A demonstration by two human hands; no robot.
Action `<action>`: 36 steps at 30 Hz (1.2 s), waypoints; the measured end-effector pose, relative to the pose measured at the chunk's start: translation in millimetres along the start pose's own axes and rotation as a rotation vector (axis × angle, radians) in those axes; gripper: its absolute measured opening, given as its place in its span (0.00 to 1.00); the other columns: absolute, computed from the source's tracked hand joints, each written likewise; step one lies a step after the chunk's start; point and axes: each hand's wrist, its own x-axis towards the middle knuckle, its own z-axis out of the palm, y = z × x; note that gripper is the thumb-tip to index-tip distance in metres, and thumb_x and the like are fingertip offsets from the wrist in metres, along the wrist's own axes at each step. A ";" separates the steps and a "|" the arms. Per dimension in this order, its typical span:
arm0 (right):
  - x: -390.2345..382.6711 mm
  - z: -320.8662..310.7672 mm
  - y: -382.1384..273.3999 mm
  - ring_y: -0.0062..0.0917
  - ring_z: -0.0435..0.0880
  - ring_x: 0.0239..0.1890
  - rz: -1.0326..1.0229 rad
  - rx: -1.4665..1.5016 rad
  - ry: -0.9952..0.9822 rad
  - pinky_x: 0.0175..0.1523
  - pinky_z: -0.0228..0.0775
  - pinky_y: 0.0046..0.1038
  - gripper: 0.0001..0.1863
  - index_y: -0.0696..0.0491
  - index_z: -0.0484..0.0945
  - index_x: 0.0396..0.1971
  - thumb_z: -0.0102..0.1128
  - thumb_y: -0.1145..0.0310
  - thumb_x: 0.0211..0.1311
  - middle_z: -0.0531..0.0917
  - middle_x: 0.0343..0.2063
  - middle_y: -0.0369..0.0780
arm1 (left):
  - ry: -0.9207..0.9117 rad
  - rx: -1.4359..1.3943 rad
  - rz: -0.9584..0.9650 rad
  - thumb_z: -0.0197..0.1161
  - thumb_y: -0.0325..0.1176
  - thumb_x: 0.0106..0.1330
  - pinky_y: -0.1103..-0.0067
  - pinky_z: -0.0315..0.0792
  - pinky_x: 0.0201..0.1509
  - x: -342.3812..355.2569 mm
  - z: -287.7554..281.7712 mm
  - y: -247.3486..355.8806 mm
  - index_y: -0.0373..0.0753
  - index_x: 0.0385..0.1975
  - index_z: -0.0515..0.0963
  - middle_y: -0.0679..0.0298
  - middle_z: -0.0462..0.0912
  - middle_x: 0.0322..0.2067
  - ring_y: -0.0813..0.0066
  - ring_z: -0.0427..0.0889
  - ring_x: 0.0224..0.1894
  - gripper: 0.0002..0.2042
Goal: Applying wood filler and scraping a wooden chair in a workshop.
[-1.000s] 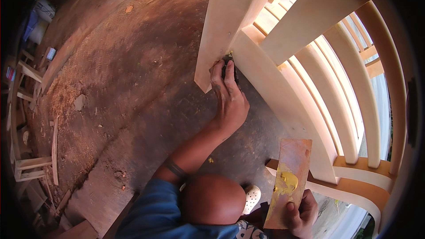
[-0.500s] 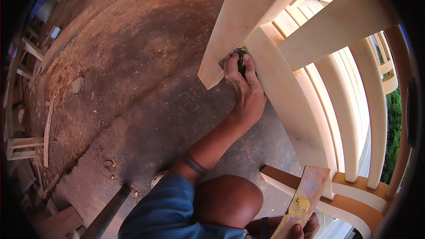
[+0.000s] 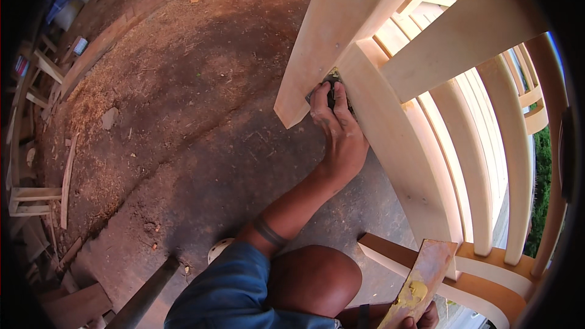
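My left hand reaches up to a pale wooden frame, fingers closed on a small dark flat scraper. The scraper sits against the corner where a broad beam meets a curved wooden leg; my fingers hide much of it. A bit of yellow filler shows at that joint. At the lower right, my right hand grips a short wooden board by its lower part. A lump of yellow putty lies on the board.
Curved slats and a cross board of the frame fill the right side. A curved rail lies behind the putty board. My bent knee is between my arms. Wood scraps and a dark pole are at left.
The view has shifted slightly, so the frame appears a little lower. My left hand has drawn slightly down with the scraper at the joint. My right hand keeps hold of the board.
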 end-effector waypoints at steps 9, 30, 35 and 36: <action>-7.4 -3.1 8.7 0.23 0.77 0.42 0.065 0.130 0.081 0.49 0.67 0.23 0.18 0.61 0.70 0.52 0.54 0.70 0.64 0.81 0.43 0.43 | -0.168 0.018 -0.129 0.60 0.13 0.54 0.58 0.52 0.66 11.9 -19.0 23.4 0.24 0.64 0.42 0.38 0.42 0.61 0.41 0.49 0.61 0.40; 2.0 19.7 7.9 0.08 0.61 0.17 0.061 0.055 0.123 0.24 0.49 0.13 0.09 0.55 0.71 0.37 0.58 0.68 0.61 0.71 0.19 0.27 | -0.417 -0.308 -0.157 0.43 0.08 0.51 0.70 0.62 0.65 38.3 -108.3 -3.0 0.34 0.59 0.64 0.52 0.65 0.58 0.53 0.68 0.61 0.31; 3.3 30.4 7.5 0.08 0.62 0.17 0.018 0.008 0.172 0.25 0.51 0.12 0.12 0.58 0.71 0.42 0.57 0.69 0.62 0.73 0.19 0.28 | -0.412 -0.265 -0.149 0.46 0.07 0.49 0.62 0.57 0.67 27.0 -90.1 -3.0 0.33 0.64 0.53 0.45 0.56 0.59 0.43 0.58 0.63 0.36; 4.6 34.5 8.1 0.08 0.62 0.17 -0.003 0.025 0.219 0.25 0.51 0.12 0.14 0.59 0.71 0.44 0.57 0.69 0.62 0.73 0.20 0.29 | -0.411 -0.283 -0.154 0.47 0.07 0.49 0.57 0.56 0.67 24.8 -84.8 -3.0 0.31 0.64 0.50 0.41 0.51 0.59 0.39 0.54 0.64 0.37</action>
